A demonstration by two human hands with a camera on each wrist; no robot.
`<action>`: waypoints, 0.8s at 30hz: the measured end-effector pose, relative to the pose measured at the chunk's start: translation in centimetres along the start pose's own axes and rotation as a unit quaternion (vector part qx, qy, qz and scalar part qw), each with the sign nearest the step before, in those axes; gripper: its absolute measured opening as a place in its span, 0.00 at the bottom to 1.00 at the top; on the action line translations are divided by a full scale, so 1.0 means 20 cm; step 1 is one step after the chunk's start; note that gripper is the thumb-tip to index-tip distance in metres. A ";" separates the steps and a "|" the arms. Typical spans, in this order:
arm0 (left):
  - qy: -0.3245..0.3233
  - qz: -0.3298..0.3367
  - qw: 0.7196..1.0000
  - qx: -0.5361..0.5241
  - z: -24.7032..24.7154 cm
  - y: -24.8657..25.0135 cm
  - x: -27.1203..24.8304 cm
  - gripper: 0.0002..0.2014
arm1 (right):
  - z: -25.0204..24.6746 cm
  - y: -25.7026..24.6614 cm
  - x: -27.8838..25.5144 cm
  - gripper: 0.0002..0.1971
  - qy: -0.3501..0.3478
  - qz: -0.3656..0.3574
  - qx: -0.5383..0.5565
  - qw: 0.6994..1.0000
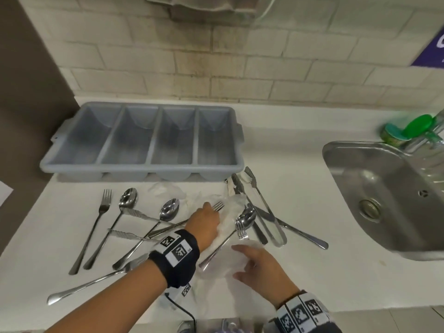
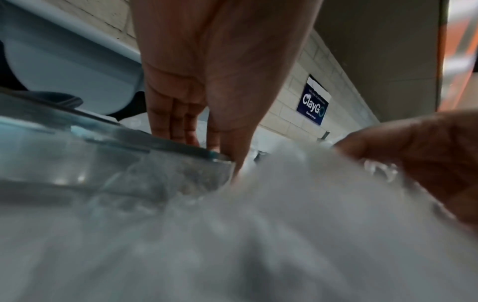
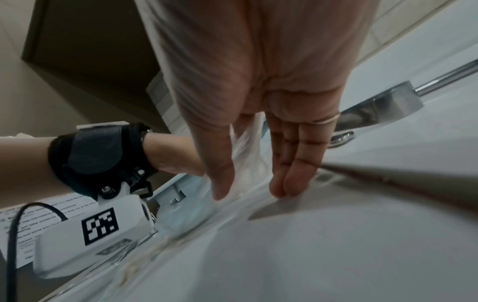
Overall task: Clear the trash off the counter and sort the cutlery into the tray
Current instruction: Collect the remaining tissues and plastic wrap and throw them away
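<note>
My left hand (image 1: 206,221) reaches over a crumpled white tissue (image 1: 229,219) in the middle of the counter. In the left wrist view the left hand (image 2: 204,151) has straight fingers (image 2: 175,126) pointing down onto the tissue (image 2: 284,224). My right hand (image 1: 253,263) lies open on a clear plastic wrapper (image 1: 221,265) near the front edge, and the right hand (image 3: 252,194) touches it with straight fingers. Forks (image 1: 103,207), spoons (image 1: 128,200), tongs (image 1: 264,207) and knives lie scattered around. The grey four-compartment tray (image 1: 141,167) stands behind them.
A steel sink (image 1: 384,195) is set into the counter at the right, with a green-capped bottle (image 1: 418,126) at its back corner. More white scraps (image 1: 165,189) lie just in front of the tray. A brick wall (image 1: 216,68) bounds the back.
</note>
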State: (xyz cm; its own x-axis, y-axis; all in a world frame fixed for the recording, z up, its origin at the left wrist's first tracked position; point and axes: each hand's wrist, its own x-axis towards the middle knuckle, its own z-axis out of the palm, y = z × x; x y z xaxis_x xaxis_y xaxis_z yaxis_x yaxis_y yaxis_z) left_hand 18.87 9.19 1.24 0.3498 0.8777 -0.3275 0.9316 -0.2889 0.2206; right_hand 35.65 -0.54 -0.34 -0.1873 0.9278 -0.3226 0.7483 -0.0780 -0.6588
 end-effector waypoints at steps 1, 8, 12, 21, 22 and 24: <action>-0.005 -0.002 1.000 0.008 -0.01 0.00 0.00 0.13 | -0.03 0.00 0.00 0.27 0.001 -0.013 0.007 1.000; 0.139 0.002 0.973 -0.185 -0.15 -0.05 -0.04 0.12 | -0.32 -0.10 0.14 0.14 0.110 -0.056 0.086 0.989; 0.264 -0.002 0.930 -0.254 -0.28 -0.07 -0.08 0.09 | -0.39 -0.17 0.36 0.13 0.151 -0.061 0.068 0.984; 0.534 -0.041 0.757 -0.375 -0.60 -0.18 -0.27 0.16 | -0.32 -0.33 0.75 0.14 -0.026 -0.064 -0.235 0.970; 0.547 -0.052 0.744 -0.380 -0.63 -0.22 -0.31 0.19 | -0.30 -0.33 0.78 0.17 -0.039 -0.072 -0.263 0.961; 0.565 -0.068 0.723 -0.391 -0.66 -0.29 -0.40 0.22 | -0.26 -0.34 0.82 0.18 -0.038 -0.090 -0.302 0.948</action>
State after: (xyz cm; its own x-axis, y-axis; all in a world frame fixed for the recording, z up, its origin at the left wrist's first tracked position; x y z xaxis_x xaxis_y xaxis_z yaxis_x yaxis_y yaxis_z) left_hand 9.43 8.90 14.67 -0.4559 0.7570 0.4680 0.4548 -0.2538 0.8536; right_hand 30.80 17.07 2.33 -0.3753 0.8754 -0.3046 0.9233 0.3239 -0.2064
